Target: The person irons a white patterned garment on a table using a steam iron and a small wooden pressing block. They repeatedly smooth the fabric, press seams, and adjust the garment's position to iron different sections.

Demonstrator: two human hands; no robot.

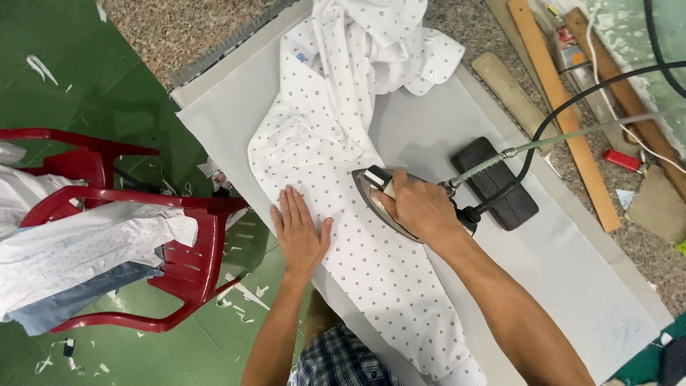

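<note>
Head view, looking straight down: one white dotted shirt (336, 150) is lying stretched along the pale padded surface (572, 286), its upper part bunching in folds at the far end. The right hand (421, 209) is wrapping tight around the handle of the one iron (386, 196), fingers closed over the top, and the iron's metal plate is sitting flat on the shirt. The left hand (300, 232) is lying open and flat, fingers spread and together pointing away, pressing the cloth just beside the iron's nose; the two are near, not touching. One black cord (564, 107) and one braided grey hose (493, 163) are running off from the iron's rear toward the upper right. One dark rectangular rest pad (500, 187) is sitting on the surface just behind the iron. To the left, one red plastic chair (193, 250) is standing on the green floor, carrying a heap of clothes (78, 257), white over blue. At the upper right, several wooden slats (564, 114) are lying on the speckled ground, too overlapped for a sure count.
</note>
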